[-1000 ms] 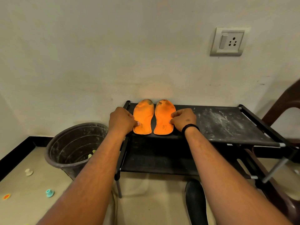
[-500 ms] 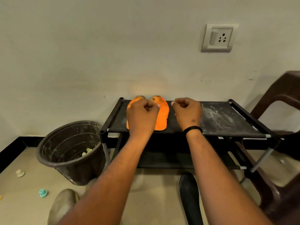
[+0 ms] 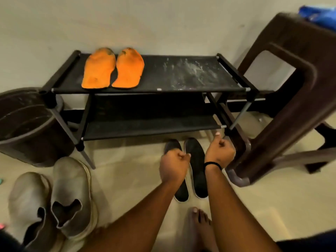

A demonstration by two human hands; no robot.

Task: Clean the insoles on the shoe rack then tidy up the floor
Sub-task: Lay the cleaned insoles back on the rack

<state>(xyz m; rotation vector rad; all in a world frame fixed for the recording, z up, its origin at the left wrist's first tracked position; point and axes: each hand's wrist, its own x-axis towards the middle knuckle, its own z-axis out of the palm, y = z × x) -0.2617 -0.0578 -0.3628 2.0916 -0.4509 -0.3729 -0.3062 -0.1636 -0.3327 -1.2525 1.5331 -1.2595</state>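
The two orange insoles [image 3: 112, 69] lie side by side on the top shelf of the shoe rack [image 3: 181, 88], while the left hand [image 3: 173, 167] and right hand [image 3: 220, 151], both curled and holding nothing, hang low over the black insoles [image 3: 192, 166] on the floor [image 3: 127, 179], maybe to grab them next.

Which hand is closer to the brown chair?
Right. The right hand is just beside the brown chair, near its front leg. The left hand is farther away, over the black insoles on the floor.
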